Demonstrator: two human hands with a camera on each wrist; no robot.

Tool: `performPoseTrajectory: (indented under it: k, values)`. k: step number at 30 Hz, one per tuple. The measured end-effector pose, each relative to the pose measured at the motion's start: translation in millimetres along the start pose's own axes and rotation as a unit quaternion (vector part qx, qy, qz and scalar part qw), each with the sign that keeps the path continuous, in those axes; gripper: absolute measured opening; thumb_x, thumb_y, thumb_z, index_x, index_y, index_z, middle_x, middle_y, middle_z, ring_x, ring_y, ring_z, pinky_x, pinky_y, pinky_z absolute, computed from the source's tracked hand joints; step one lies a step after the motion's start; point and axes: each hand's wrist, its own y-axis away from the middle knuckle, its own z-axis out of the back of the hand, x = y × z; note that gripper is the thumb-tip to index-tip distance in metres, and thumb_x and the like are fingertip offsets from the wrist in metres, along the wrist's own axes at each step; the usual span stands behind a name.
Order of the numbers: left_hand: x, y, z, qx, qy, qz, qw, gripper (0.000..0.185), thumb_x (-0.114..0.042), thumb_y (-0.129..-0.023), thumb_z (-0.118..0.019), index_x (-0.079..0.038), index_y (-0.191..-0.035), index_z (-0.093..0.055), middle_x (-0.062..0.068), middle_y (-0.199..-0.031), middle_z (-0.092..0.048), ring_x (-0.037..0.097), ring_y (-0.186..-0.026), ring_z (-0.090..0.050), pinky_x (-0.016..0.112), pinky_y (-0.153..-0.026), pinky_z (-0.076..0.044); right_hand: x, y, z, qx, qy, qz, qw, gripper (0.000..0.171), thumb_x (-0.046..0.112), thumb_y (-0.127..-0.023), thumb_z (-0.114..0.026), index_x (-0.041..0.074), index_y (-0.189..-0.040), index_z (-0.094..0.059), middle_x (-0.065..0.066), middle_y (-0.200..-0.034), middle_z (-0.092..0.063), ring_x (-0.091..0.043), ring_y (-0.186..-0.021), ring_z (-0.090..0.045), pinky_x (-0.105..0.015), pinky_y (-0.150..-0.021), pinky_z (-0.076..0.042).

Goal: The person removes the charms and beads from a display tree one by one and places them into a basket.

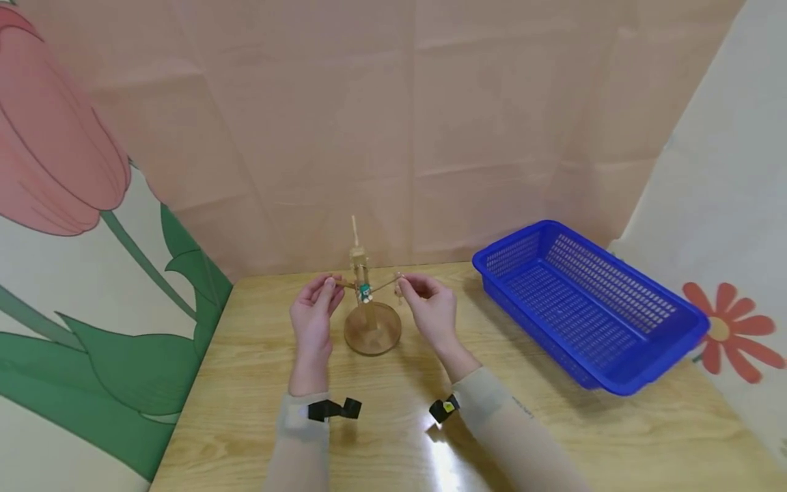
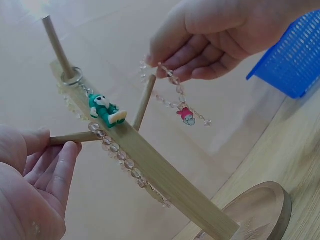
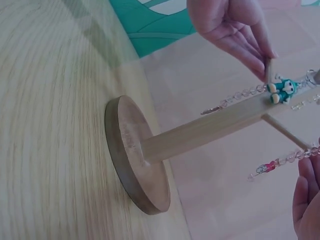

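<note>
A wooden stand with a round base (image 1: 371, 331) and an upright post (image 2: 165, 177) stands on the table. A green figure charm (image 2: 106, 110) hangs from a ring on an upper peg, and its clear bead chain lies along the post. My left hand (image 1: 320, 297) pinches the tip of the left side peg (image 2: 75, 137). My right hand (image 1: 421, 294) pinches a second clear bead chain (image 2: 172, 80) with a small red charm (image 2: 186, 115). That chain dangles just beyond the end of the right side peg (image 2: 145, 102).
A blue plastic basket (image 1: 590, 301) with nothing in it sits on the table to the right of the stand. A pink backdrop (image 1: 399, 123) closes off the far edge, and flower-patterned panels stand on both sides.
</note>
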Motion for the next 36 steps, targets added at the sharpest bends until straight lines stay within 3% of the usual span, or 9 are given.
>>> performPoseTrajectory:
  k: [5, 9, 16, 23, 30, 36]
  values:
    - [-0.6, 0.5, 0.3, 0.002, 0.002, 0.001, 1.0000, 0.011, -0.004, -0.103, -0.073, 0.002, -0.112, -0.073, 0.013, -0.107, -0.080, 0.025, -0.097, -0.078, 0.037, -0.095, -0.064, 10.4, 1.0, 3.3, -0.002, 0.001, -0.029, 1.000, 0.011, 0.002, -0.096, -0.081, -0.005, -0.104, -0.079, -0.020, -0.094, -0.079, -0.010, -0.078, -0.070, -0.012, -0.065, -0.056]
    - [-1.0, 0.1, 1.6, 0.004, 0.000, 0.002, 1.0000, 0.017, -0.005, -0.103, -0.073, 0.006, -0.115, -0.071, 0.012, -0.107, -0.080, 0.021, -0.096, -0.078, 0.037, -0.095, -0.064, 21.5, 2.6, 5.4, -0.004, -0.008, -0.024, 1.000, 0.012, 0.004, -0.096, -0.081, -0.006, -0.103, -0.079, -0.020, -0.093, -0.078, -0.008, -0.076, -0.069, -0.013, -0.064, -0.055]
    - [-1.8, 1.0, 1.7, 0.001, -0.005, 0.007, 1.0000, 0.029, -0.006, -0.103, -0.072, 0.014, -0.124, -0.065, 0.013, -0.109, -0.079, 0.022, -0.098, -0.078, 0.036, -0.095, -0.064, 1.9, -4.2, 11.0, 0.002, -0.023, -0.005, 1.000, 0.016, 0.018, -0.096, -0.085, 0.003, -0.100, -0.082, -0.010, -0.090, -0.079, -0.028, -0.077, -0.073, -0.019, -0.061, -0.058]
    - [-2.8, 1.6, -0.1, -0.002, -0.001, 0.011, 0.9999, 0.023, -0.004, -0.103, -0.072, 0.011, -0.120, -0.068, 0.012, -0.107, -0.080, 0.022, -0.097, -0.078, 0.037, -0.095, -0.064, 3.1, -5.7, 20.3, 0.002, -0.005, -0.006, 1.000, 0.021, 0.023, -0.096, -0.084, 0.003, -0.102, -0.082, -0.010, -0.090, -0.079, -0.012, -0.077, -0.070, -0.018, -0.063, -0.056]
    - [-1.6, 1.4, 0.4, 0.005, 0.004, 0.010, 0.9999, 0.031, -0.004, -0.103, -0.073, 0.017, -0.123, -0.064, 0.011, -0.106, -0.080, 0.020, -0.095, -0.078, 0.037, -0.094, -0.064, 6.1, -14.3, 35.4, 0.003, 0.006, 0.000, 1.000, 0.022, 0.021, -0.096, -0.085, -0.001, -0.102, -0.082, -0.008, -0.089, -0.079, -0.010, -0.075, -0.070, -0.016, -0.062, -0.055]
    - [-0.6, -0.4, 2.4, 0.007, 0.010, 0.010, 0.9999, 0.025, -0.004, -0.103, -0.073, 0.013, -0.120, -0.067, 0.011, -0.106, -0.080, 0.021, -0.095, -0.078, 0.037, -0.095, -0.064, 25.8, -28.5, 50.7, 0.015, 0.022, -0.017, 0.999, 0.024, 0.022, -0.097, -0.083, 0.000, -0.105, -0.081, -0.007, -0.094, -0.080, -0.011, -0.080, -0.070, -0.018, -0.066, -0.056]
